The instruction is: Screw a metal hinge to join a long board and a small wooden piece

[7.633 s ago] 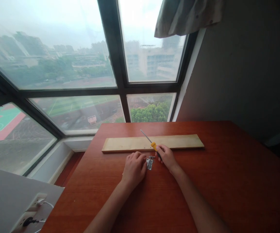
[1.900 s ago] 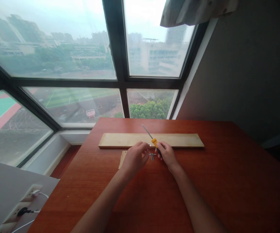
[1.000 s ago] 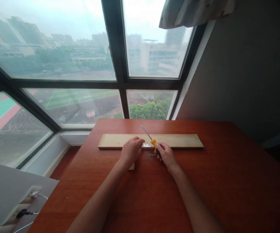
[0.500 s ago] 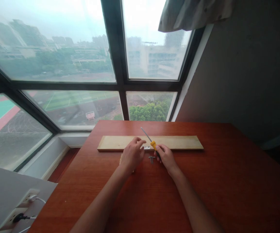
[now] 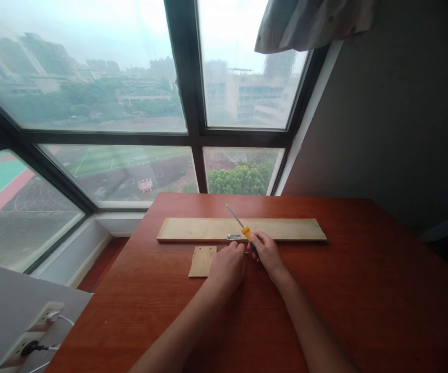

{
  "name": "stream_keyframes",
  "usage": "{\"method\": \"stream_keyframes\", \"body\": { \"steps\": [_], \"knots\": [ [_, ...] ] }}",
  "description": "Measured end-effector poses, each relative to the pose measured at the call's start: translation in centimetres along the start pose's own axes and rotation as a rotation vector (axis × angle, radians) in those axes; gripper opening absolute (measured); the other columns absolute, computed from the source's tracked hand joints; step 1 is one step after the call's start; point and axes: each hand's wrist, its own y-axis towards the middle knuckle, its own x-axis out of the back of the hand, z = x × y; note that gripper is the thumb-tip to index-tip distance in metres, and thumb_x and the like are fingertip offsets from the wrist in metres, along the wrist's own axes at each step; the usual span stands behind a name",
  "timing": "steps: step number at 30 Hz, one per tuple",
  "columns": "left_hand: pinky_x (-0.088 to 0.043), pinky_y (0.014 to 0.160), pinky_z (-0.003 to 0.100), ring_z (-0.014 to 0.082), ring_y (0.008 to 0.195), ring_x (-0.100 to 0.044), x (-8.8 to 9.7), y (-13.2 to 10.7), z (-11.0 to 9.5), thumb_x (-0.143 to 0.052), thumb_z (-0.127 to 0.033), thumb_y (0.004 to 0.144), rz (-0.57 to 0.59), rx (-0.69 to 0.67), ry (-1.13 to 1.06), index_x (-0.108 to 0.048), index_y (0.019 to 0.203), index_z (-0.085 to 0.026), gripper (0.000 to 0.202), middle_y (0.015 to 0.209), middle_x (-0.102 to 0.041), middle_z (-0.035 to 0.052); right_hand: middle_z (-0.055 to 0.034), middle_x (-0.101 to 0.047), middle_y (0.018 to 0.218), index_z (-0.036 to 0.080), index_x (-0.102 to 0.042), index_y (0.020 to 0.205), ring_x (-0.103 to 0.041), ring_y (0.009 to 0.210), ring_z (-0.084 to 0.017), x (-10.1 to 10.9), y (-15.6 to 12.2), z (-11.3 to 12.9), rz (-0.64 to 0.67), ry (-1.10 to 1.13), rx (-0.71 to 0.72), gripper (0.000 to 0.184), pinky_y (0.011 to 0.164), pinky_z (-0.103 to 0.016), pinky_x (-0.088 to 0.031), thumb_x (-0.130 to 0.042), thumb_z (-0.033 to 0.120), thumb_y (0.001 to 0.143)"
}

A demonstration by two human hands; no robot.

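My right hand (image 5: 265, 254) is closed round the yellow and black handle of a screwdriver (image 5: 246, 231). Its metal shaft slants up and left over the long pale wooden board (image 5: 286, 229). A small silver metal bracket (image 5: 234, 237) lies at the board's near edge. My left hand (image 5: 229, 264) is over the spot just in front of the bracket, its fingers curled down, and what they pinch is hidden. Part of a screw (image 5: 246, 253) pokes out between the two hands. Left of my left hand lies a small wooden piece (image 5: 201, 261) with two dark holes, partly covered.
Everything lies on a reddish-brown table (image 5: 363, 290). Beyond its far edge stand large windows with dark frames (image 5: 196, 137). Lower left, a socket panel (image 5: 25, 344) on a white wall has plugs and cords in it. A curtain (image 5: 313, 26) hangs at upper right.
My left hand has moved right and nearer to me, down over the screws, uncovering the small wooden piece and more of the bracket. My right hand and the screwdriver stay nearly still.
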Motion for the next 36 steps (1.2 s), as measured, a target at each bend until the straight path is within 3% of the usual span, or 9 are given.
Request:
{"method": "stream_keyframes", "body": {
  "steps": [18, 22, 30, 36],
  "knots": [
    [-0.046, 0.067, 0.031, 0.0242, 0.085, -0.066, 0.3, -0.2, 0.3, -0.039, -0.016, 0.090, 0.045, 0.036, 0.048, -0.057, 0.096, -0.018, 0.019, 0.095, -0.064, 0.0097, 0.0003, -0.060, 0.062, 0.017, -0.061, 0.084, -0.047, 0.041, -0.010, 0.0, -0.2, 0.2, 0.000, -0.002, -0.011, 0.043, 0.035, -0.022, -0.032, -0.056, 0.060, 0.079],
    [-0.043, 0.067, 0.027, 0.0195, 0.081, -0.064, 0.9, -0.3, 0.9, -0.046, -0.016, 0.086, -0.047, 0.034, -0.084, -0.057, 0.089, -0.020, 0.012, 0.096, -0.064, 0.0071, 0.0008, -0.060, 0.062, 0.017, -0.060, 0.084, -0.046, 0.041, -0.009, 0.0, -0.2, 0.3, 0.010, 0.003, -0.013, 0.041, 0.035, -0.022, -0.032, -0.055, 0.058, 0.081],
    [-0.043, 0.065, 0.023, 0.0135, 0.070, -0.060, 2.6, 1.6, 3.4, -0.053, -0.013, 0.079, -0.338, -0.006, -0.431, -0.057, 0.082, -0.021, 0.010, 0.077, -0.064, -0.0007, 0.0012, -0.060, 0.062, 0.018, -0.060, 0.083, -0.046, 0.041, -0.009, 0.0, -0.2, 0.4, 0.020, 0.017, -0.021, 0.042, 0.035, -0.021, -0.032, -0.055, 0.059, 0.080],
    [-0.046, 0.071, 0.025, 0.0150, 0.076, -0.062, 2.0, 3.4, 4.0, -0.054, -0.012, 0.077, -0.352, -0.068, -0.458, -0.059, 0.083, -0.020, 0.011, 0.081, -0.067, 0.0006, 0.0016, -0.059, 0.062, 0.018, -0.060, 0.084, -0.046, 0.041, -0.009, 0.0, -0.2, 0.3, 0.019, 0.032, -0.028, 0.043, 0.035, -0.021, -0.032, -0.055, 0.060, 0.079]
  ]
}}
